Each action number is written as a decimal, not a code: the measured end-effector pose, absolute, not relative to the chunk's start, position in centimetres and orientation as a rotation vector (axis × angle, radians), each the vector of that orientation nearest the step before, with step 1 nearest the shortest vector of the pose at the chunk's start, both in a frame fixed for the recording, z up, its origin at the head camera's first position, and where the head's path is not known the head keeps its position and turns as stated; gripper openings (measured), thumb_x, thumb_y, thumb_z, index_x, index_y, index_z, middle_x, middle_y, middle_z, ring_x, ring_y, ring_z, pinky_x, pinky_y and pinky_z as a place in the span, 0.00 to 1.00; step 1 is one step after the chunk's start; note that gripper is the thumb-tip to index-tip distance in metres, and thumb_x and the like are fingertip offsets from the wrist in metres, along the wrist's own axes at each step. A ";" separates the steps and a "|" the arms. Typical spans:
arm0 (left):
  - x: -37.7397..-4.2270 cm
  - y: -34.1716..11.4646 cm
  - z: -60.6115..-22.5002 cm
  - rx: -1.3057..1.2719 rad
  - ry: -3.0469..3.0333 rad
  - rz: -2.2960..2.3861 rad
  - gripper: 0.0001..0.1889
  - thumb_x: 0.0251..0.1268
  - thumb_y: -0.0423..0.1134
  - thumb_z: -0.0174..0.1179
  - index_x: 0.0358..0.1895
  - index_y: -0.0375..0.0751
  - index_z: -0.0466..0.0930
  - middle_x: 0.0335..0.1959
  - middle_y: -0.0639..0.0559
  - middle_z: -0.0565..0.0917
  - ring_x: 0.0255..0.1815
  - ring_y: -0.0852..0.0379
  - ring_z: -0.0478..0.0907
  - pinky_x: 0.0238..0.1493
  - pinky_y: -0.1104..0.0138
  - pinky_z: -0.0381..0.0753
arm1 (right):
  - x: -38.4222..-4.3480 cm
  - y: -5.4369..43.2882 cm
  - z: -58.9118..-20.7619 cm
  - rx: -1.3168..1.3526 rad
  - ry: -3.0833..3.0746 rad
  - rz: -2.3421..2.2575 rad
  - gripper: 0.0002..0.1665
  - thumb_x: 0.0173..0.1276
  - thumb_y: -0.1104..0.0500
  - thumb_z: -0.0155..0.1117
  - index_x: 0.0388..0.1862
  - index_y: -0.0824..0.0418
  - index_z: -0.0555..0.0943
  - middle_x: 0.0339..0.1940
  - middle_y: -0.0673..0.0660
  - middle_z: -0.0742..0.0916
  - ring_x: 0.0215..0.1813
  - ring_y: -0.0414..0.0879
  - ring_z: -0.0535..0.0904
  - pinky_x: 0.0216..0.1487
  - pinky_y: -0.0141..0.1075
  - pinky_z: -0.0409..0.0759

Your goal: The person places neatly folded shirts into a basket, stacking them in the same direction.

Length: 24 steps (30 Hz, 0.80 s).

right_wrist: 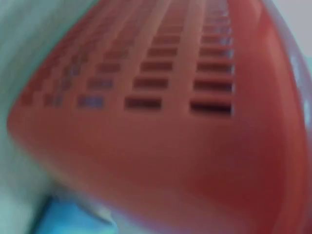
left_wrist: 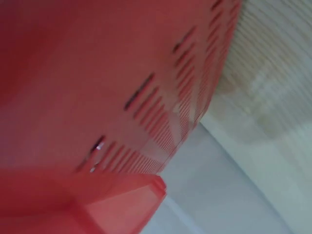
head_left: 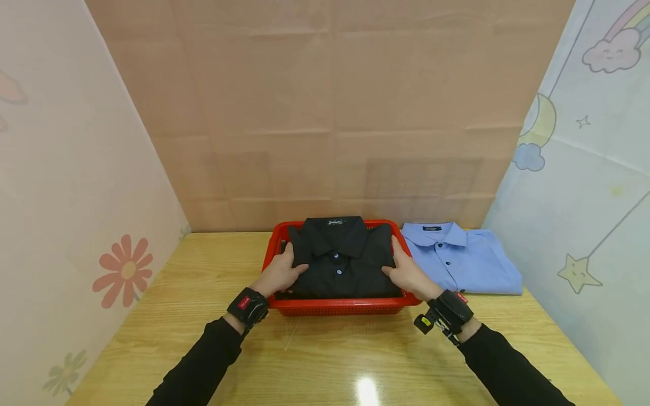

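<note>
A folded black shirt with its collar toward the back lies in a red plastic basket, face up with white buttons showing. My left hand grips the shirt's left side, thumb on top and fingers down along the edge. On the opposite side, my right hand holds it the same way, its thumb over the black cloth. Both wrist views show mostly the slotted basket wall, and neither shows the fingers. In the right wrist view the basket wall is blurred.
Just right of the basket, a folded light blue shirt lies on the wooden table. A brown paper-covered wall rises behind the basket. Patterned panels stand at the left and right of the table.
</note>
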<state>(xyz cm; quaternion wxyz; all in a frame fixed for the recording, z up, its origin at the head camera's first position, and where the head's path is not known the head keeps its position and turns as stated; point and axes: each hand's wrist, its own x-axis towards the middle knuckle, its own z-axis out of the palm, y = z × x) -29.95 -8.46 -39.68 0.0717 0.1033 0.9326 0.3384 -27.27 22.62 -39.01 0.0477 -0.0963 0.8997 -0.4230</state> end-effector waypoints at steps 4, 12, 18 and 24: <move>-29.8 -8.3 -39.6 0.255 2.793 0.988 0.50 0.68 0.44 0.62 0.78 0.29 0.34 0.15 0.47 0.74 0.10 0.55 0.76 0.15 0.69 0.76 | -27.1 22.6 -38.6 -0.387 2.921 -1.055 0.51 0.70 0.67 0.57 0.78 0.73 0.35 0.69 0.78 0.68 0.63 0.69 0.74 0.67 0.58 0.68; -29.6 -8.5 -39.8 0.364 2.973 0.803 0.50 0.62 0.40 0.68 0.77 0.29 0.41 0.19 0.46 0.79 0.22 0.53 0.80 0.24 0.65 0.78 | -27.0 22.4 -38.6 -0.511 3.041 -0.732 0.38 0.70 0.69 0.56 0.75 0.74 0.55 0.74 0.80 0.55 0.73 0.75 0.57 0.69 0.64 0.61; -29.3 -8.5 -39.7 0.488 3.002 0.729 0.40 0.63 0.37 0.67 0.73 0.34 0.54 0.64 0.27 0.70 0.55 0.37 0.80 0.55 0.49 0.80 | -27.1 22.2 -39.0 -0.550 3.032 -0.603 0.34 0.71 0.64 0.58 0.72 0.75 0.62 0.75 0.79 0.53 0.74 0.74 0.56 0.69 0.62 0.62; -29.2 -8.6 -40.0 0.574 2.987 0.696 0.41 0.64 0.37 0.66 0.76 0.32 0.53 0.78 0.28 0.43 0.40 0.43 0.84 0.47 0.57 0.84 | -27.1 22.2 -39.2 -0.592 3.053 -0.552 0.34 0.71 0.61 0.61 0.70 0.76 0.64 0.75 0.80 0.54 0.74 0.74 0.55 0.70 0.62 0.61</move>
